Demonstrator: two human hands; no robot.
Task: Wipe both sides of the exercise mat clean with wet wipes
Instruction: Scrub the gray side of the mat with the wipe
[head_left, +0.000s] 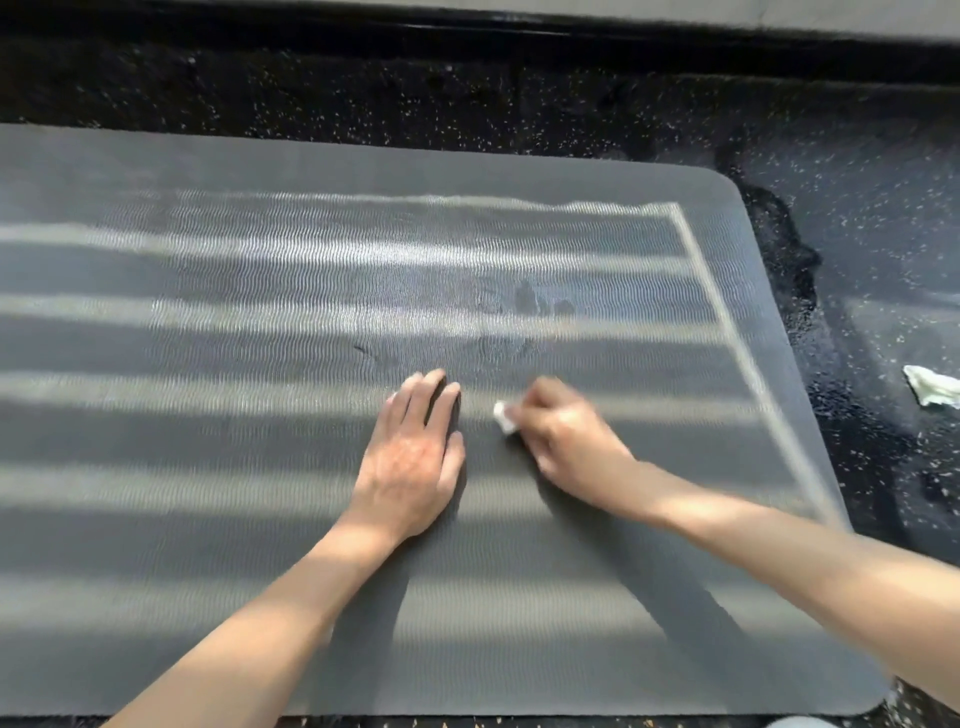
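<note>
Head view, looking forward and down, close over mat (208, 519)

No legible text, label, brand or number anywhere. Mat (260, 519) shows only wavy texture and a pale border line (727, 332). The dark mark (525, 299) near its middle is too blurred to read.

Two arms show, bare from the hands to the edge of view. The left hand (410, 457) and left forearm (270, 623) are seen at 7 o'clock, the right hand (561, 436) and right forearm (779, 551) at 4 o'clock. Bands of sunlight and shadow cross both forearms.
</note>
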